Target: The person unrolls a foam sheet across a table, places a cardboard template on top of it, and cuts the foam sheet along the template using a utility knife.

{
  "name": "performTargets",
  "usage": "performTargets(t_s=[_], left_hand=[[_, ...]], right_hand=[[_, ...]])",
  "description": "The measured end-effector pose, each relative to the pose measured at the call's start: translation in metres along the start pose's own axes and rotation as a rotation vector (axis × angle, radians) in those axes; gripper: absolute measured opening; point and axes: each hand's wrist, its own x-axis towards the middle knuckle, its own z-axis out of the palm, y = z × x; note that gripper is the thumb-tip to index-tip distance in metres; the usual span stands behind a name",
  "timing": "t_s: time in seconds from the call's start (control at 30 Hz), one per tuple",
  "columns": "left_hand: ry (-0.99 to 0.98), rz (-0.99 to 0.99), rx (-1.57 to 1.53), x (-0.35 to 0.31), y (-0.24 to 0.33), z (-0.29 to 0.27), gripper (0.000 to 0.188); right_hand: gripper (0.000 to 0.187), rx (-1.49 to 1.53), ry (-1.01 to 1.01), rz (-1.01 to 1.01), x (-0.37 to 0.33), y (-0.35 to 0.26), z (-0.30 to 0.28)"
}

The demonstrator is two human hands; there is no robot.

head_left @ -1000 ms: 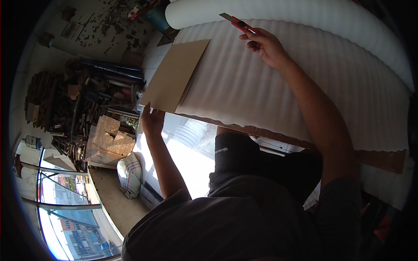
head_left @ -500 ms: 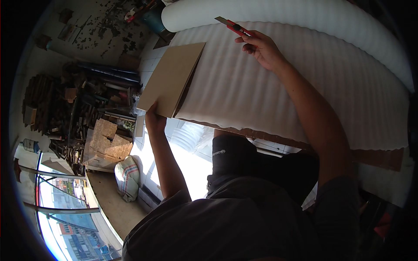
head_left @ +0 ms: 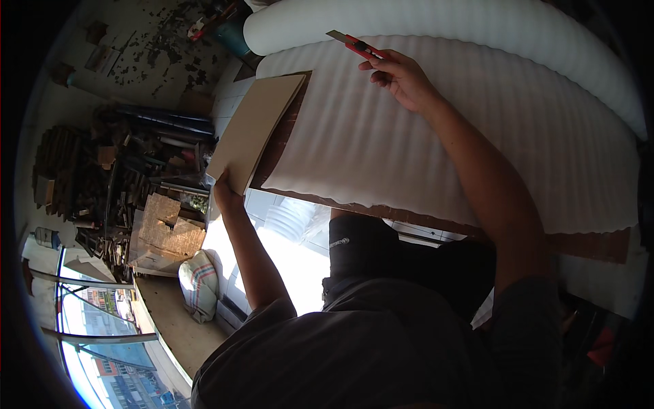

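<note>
White foam point(head_left: 436, 143) and its roll point(head_left: 422, 28) cover the brown table point(head_left: 278, 144). At its left end, the left hand point(head_left: 227, 194) grips the board point(head_left: 255, 129) by its near edge, thumb on top, presumably for control. The right hand point(head_left: 407, 80) grasps the cutter point(head_left: 366, 48), blade pointing away from the body, probably for safety.

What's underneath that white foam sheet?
A brown surface shows past the foam along its near edge and left end; anything else beneath is covered and can't be seen.
</note>
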Motion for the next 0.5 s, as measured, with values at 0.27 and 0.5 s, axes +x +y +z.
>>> performTargets(t_s=[0.27, 0.5], left_hand=[[0.149, 0.072, 0.061, 0.003, 0.020, -0.054, 0.038], [0.186, 0.073, -0.098, -0.011, 0.034, -0.086, 0.037]], right_hand=[[0.039, -0.007, 0.003, 0.010, 0.000, 0.000, -0.002], [0.039, -0.007, -0.001, 0.013, 0.002, -0.002, 0.001]])
